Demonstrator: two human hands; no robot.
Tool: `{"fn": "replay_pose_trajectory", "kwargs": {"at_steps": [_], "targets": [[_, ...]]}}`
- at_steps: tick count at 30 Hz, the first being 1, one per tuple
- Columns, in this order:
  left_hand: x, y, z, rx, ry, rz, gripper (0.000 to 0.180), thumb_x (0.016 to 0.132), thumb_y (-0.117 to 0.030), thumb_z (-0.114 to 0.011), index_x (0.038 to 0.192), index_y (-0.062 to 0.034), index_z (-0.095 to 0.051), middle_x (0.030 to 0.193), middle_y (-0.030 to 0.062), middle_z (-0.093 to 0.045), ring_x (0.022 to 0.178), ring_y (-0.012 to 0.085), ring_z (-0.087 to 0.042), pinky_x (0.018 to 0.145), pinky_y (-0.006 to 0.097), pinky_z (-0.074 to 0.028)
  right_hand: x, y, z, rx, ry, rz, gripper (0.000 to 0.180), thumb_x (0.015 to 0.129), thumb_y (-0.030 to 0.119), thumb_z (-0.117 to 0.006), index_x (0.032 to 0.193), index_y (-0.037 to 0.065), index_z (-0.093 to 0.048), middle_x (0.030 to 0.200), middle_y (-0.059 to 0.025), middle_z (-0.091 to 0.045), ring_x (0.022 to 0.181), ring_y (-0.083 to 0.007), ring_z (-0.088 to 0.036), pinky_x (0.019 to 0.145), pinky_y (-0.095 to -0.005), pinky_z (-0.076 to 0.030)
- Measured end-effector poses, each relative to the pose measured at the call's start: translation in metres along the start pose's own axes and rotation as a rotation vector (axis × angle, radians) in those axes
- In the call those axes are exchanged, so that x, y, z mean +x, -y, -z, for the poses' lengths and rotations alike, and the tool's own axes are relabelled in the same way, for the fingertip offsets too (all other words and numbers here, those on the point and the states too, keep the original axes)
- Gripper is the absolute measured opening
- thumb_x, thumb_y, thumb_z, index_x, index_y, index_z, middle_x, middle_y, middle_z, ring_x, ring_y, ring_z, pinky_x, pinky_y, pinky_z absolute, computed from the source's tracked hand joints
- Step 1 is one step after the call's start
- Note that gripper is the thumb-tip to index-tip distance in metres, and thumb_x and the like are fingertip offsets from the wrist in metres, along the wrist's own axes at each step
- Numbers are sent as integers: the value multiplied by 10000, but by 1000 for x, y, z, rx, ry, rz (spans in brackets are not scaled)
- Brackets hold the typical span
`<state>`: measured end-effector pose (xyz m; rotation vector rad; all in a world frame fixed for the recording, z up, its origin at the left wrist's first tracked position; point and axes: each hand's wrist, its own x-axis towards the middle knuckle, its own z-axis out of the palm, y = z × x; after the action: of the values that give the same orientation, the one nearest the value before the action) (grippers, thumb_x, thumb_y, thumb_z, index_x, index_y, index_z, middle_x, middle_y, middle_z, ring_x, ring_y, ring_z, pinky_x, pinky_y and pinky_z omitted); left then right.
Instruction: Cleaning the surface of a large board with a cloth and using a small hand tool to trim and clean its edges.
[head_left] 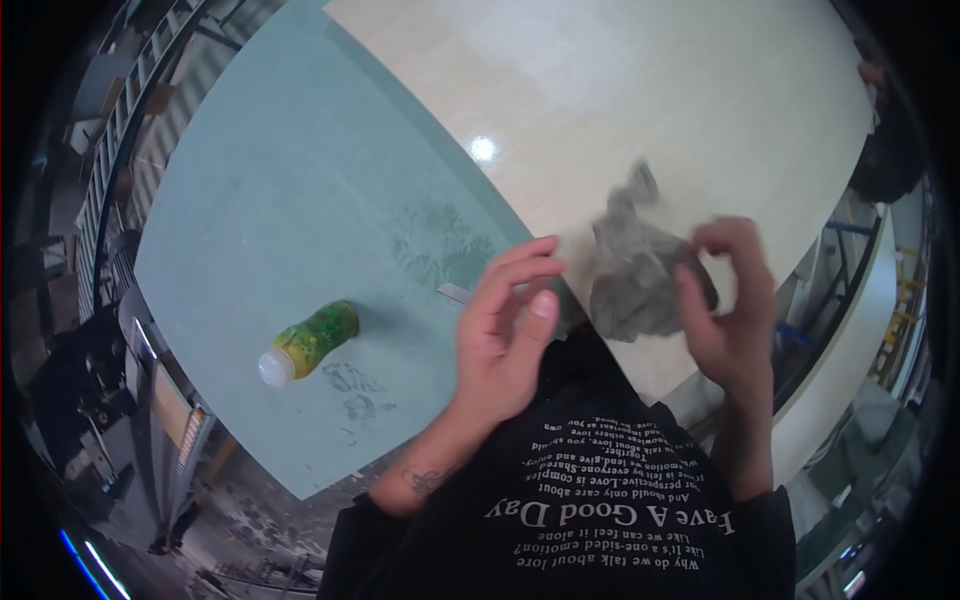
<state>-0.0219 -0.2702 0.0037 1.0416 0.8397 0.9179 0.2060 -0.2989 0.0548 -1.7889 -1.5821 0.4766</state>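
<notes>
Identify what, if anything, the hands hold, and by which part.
The left hand holds nothing. The right hand is at the right edge of the grey crumpled bundle; blur hides whether it grips.

Pale bench [720, 100] bright, lit apparently from overhead; small hard glare spot [483, 150] near its left edge, broad soft sheen [560, 40] toward far side. Surroundings dim. Right grip [735, 320] and crumpled grey material [640, 285] smeared by motion blur; green bottle [312, 343] fairly sharp. Fisheye bows bench edges; corners black, blue-white light streaks [88, 568] at lower-left rim.
</notes>
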Motion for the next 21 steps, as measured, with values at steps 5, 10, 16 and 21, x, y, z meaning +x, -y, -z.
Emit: {"fn": "replay_pose_trajectory", "kwargs": {"at_steps": [5,10,16,21], "targets": [[1,57,52,513,-262,-125,213,1023,-67,-613,1207,0,-698,1381,163,-662,1268,264,-630,1031,371,-516,31,-35,-87,-224,344,-284,305,922,142,-792,1167,31,-651,894,-99,-638,757,-242,-630,712,-369,-512],[85,82,90,673,-541,-415,180,936,-74,-718,1102,-8,-744,1160,171,-757,1086,322,-721,939,391,-570,77,-35,-133,-188,-7,-154,262,909,161,-817,1086,36,-670,957,-115,-640,900,-293,-621,790,-384,-515],[197,70,127,289,-652,-277,228,865,-201,-853,950,-6,-772,865,114,-779,763,186,-741,732,299,-595,75,-29,-139,-330,177,276,248,816,98,-857,909,32,-637,1006,-121,-635,1008,-330,-580,853,-406,-492],[207,66,121,519,-583,-228,285,825,-242,-895,826,-9,-730,710,60,-733,635,132,-699,632,280,-575,57,-30,-141,-267,297,230,305,725,34,-880,802,43,-585,958,-105,-623,944,-306,-565,807,-399,-473]]}}
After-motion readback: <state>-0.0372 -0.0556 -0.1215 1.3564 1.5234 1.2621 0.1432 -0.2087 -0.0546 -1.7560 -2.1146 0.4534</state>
